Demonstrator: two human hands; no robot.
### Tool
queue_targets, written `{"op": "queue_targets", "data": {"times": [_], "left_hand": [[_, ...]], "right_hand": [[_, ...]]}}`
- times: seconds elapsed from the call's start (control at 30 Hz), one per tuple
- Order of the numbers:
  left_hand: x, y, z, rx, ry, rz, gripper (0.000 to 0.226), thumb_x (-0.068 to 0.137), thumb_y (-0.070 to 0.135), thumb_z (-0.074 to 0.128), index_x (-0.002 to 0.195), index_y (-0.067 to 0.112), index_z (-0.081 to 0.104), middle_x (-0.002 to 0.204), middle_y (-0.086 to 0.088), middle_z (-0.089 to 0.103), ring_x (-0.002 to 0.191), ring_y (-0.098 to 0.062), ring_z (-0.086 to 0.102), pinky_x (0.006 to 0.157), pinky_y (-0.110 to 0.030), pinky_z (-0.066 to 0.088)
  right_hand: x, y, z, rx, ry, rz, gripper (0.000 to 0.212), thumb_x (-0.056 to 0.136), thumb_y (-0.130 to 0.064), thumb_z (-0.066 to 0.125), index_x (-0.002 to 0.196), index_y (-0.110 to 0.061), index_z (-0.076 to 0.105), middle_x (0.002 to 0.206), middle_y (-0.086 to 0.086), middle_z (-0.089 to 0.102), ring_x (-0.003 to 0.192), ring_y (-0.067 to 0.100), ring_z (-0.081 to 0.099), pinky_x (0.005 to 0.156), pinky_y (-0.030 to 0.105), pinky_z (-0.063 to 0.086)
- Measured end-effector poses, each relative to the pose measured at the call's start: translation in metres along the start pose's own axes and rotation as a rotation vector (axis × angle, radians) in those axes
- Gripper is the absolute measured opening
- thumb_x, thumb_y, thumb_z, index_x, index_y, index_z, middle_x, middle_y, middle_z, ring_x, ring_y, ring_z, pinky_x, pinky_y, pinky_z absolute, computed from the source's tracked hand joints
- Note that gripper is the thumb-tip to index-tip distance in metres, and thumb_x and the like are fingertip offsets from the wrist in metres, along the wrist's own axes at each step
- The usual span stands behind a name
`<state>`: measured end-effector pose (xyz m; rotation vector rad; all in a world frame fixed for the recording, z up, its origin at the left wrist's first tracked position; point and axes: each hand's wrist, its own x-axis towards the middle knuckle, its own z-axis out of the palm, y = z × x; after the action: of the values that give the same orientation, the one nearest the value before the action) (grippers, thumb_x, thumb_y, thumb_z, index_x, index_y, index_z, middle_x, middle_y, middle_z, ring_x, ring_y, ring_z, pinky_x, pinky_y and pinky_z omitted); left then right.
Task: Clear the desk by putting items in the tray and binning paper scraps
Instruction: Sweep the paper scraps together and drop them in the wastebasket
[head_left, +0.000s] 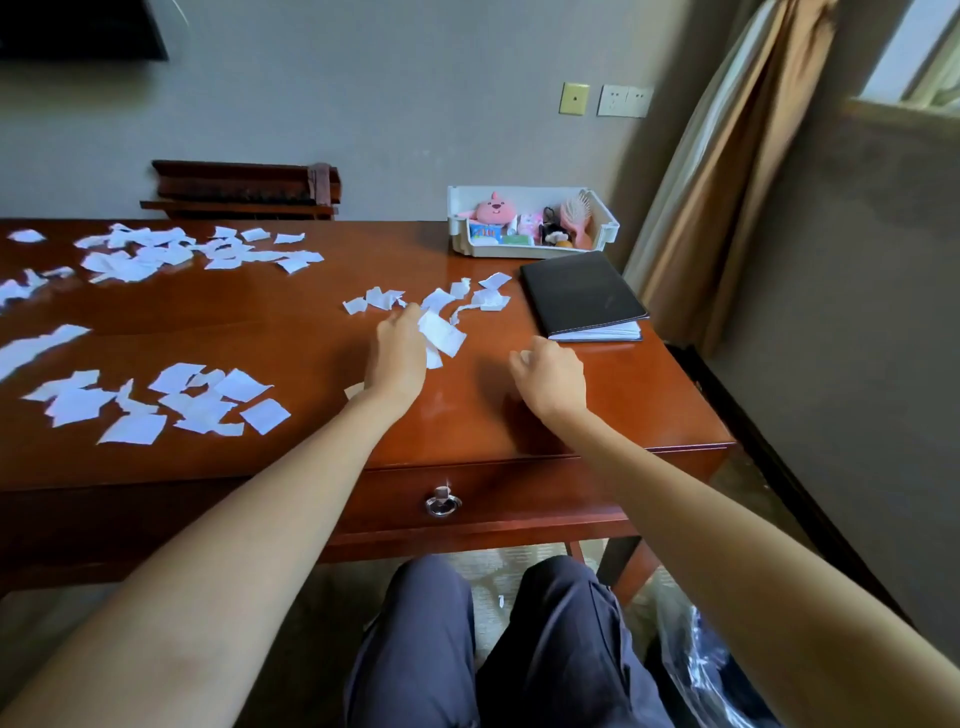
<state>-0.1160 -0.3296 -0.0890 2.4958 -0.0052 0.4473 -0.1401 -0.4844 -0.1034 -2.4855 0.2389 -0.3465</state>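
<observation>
A polished reddish-brown wooden desk (260, 322) fills the view, with a drawer in its front edge carrying a metal ring pull (442, 503). It stands against a grey wall that bears a yellow plate and a white double socket (625, 101). A tan curtain (727, 156) hangs at the right beside a window. Below the desk edge, the person's knees in dark trousers show, and crinkled clear plastic (701, 660) lies on the floor at the lower right.

At the desk's far right corner sits a white plastic tray (609, 228), holding a pink plush toy (492, 209), a pink hairbrush (576, 213) and other small items. Just in front of the tray lies a closed black notebook (582, 293).

Torn white paper scraps are scattered in groups: a far-left cluster (197, 252), a near-left cluster (171, 402), and a small trail in the middle (441, 299), between the left hand and the tray. The pieces are irregular, flat or slightly curled.

The left hand (397, 353) reaches over the middle trail, its fingers curled round a bunch of scraps (441, 332) that stick out to its right. The right hand (550, 376) hovers just above the desk near the notebook, well short of the tray, fingers loosely curled inward; a bit of white shows at the fingertips, but I cannot tell if it grips anything.
</observation>
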Motion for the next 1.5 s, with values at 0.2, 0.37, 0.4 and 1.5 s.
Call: {"op": "queue_targets", "data": {"times": [0.2,0.37,0.4,1.5], "left_hand": [[-0.005,0.046,-0.006,-0.228,-0.051,-0.084,0.043,0.099,0.0,0.032,0.141,0.006,0.039,0.14,-0.015,0.046,0.124,-0.029,0.049,0.084,-0.028,0.046],[-0.029,0.083,0.012,-0.366,-0.075,-0.023,0.042,0.095,-0.001,0.036,0.137,0.003,0.044,0.134,-0.017,0.052,0.117,-0.029,0.053,0.082,-0.03,0.048],[-0.036,0.091,0.018,-0.39,-0.083,-0.009,0.039,0.094,-0.002,0.037,0.131,0.0,0.049,0.128,-0.019,0.055,0.11,-0.029,0.056,0.075,-0.029,0.046],[-0.233,0.235,0.433,0.182,-1.254,0.3,0.031,0.094,0.0,0.035,0.12,-0.005,0.052,0.125,-0.026,0.054,0.117,-0.038,0.051,0.092,-0.04,0.039]], "right_hand": [[0.011,0.0,-0.032,0.217,0.126,0.1,0.041,0.089,-0.015,0.045,0.053,-0.014,0.025,0.055,0.003,0.036,0.067,0.027,0.039,0.063,0.029,0.029],[0.009,0.033,-0.058,0.472,0.257,0.271,0.039,0.084,-0.012,0.049,0.051,-0.014,0.027,0.053,-0.001,0.03,0.051,0.014,0.028,0.055,0.029,0.026],[0.007,0.043,-0.064,0.484,0.284,0.292,0.038,0.083,-0.012,0.049,0.051,-0.012,0.029,0.052,0.001,0.031,0.05,0.015,0.027,0.054,0.03,0.026],[-0.112,0.508,-0.022,0.247,0.04,1.272,0.037,0.095,-0.025,0.042,0.061,-0.011,0.043,0.069,0.01,0.051,0.076,0.027,0.049,0.069,0.029,0.035]]}}
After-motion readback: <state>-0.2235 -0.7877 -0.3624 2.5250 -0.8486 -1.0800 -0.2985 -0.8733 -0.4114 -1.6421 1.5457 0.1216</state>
